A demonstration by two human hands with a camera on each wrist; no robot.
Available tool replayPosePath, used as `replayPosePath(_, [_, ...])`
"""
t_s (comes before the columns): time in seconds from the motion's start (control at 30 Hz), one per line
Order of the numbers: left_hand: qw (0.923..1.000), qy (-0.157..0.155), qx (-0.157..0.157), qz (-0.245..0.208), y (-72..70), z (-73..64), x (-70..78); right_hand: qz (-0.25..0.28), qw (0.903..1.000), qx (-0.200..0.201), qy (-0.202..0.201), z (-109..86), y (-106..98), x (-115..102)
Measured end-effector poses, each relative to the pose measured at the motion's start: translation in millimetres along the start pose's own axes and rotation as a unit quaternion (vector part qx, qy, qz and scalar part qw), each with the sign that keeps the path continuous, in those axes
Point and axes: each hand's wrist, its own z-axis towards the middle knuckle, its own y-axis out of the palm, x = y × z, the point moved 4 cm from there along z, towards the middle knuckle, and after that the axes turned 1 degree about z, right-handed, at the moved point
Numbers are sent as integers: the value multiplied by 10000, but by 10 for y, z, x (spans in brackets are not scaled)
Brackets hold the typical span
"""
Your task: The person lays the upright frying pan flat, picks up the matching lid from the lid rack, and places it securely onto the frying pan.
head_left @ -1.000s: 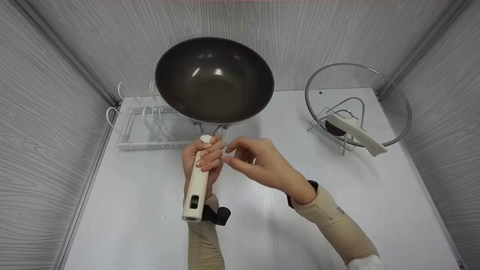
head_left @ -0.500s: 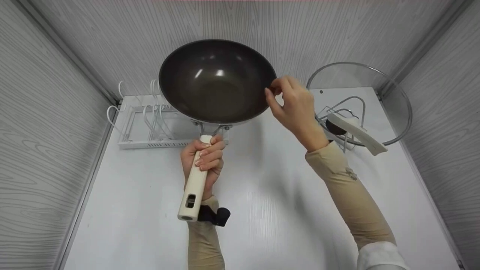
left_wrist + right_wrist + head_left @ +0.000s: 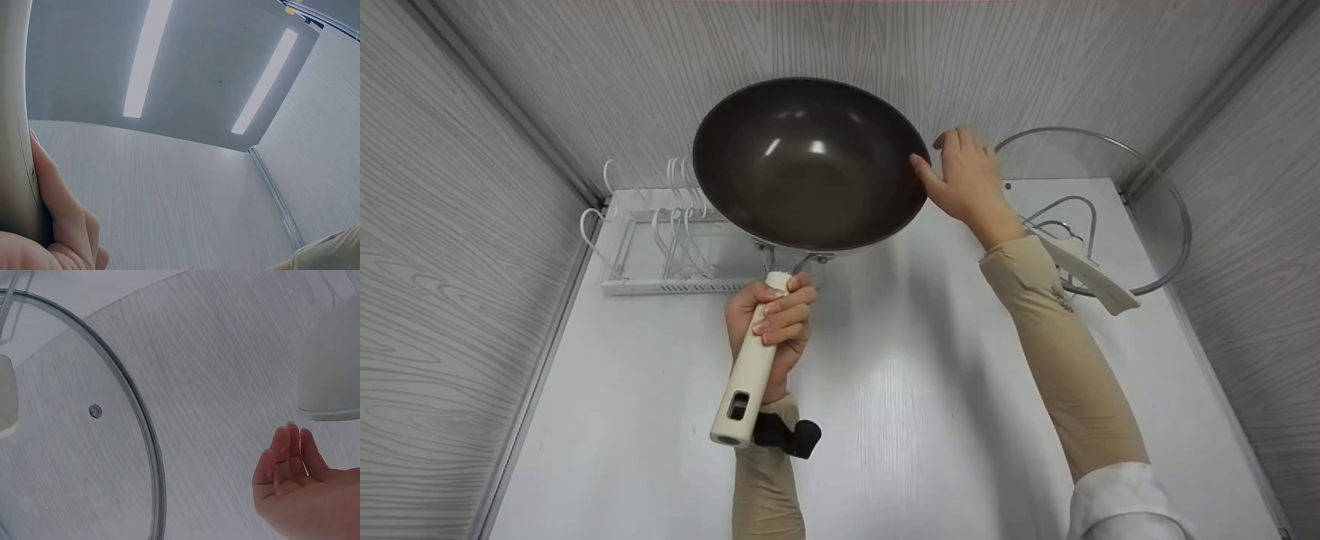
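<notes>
A dark-lined wok (image 3: 810, 165) is held up above the table, its inside facing the head camera. My left hand (image 3: 772, 322) grips its cream handle (image 3: 746, 386), thumb and fingers wrapped round it; the handle also fills the left edge of the left wrist view. At the wok's right rim is my right hand (image 3: 967, 176), thumb overlapping the inner edge and fingers outside. From the right wrist, the wok's pale outer side (image 3: 332, 365) shows just above the loosely bent fingers of that hand (image 3: 304, 495), with a small gap between.
On the left of the white table (image 3: 855, 435) stands a white wire rack (image 3: 679, 285) with upright hoops, partly behind the wok. A glass lid (image 3: 1187, 225) with a cream handle (image 3: 1087, 274) leans in a metal stand (image 3: 1091, 217) at right. Wood-grain walls surround the table.
My right hand has moved from beside the left hand up to the wok's right rim, then its fingers have loosened. The wok has shifted slightly right, still in my left hand.
</notes>
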Motion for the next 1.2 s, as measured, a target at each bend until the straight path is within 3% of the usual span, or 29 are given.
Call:
replayPosePath(0.23, [9996, -230, -37, 154, 36, 6, -26, 223, 9976, -634, 159, 56, 86, 113])
replayPosePath(0.5, [9983, -472, 65, 341, 56, 13, -49, 444, 9932, -1071, -108, 31, 128, 189])
replayPosePath(0.83, [9962, -655, 194, 541, 80, 25, -19, 718, 9933, -880, -200, -35, 115, 239])
replayPosePath(1.2, [9957, -866, 150, 284, 64, 32, 49, 1296, 9905, -336, -304, -128, 65, 305])
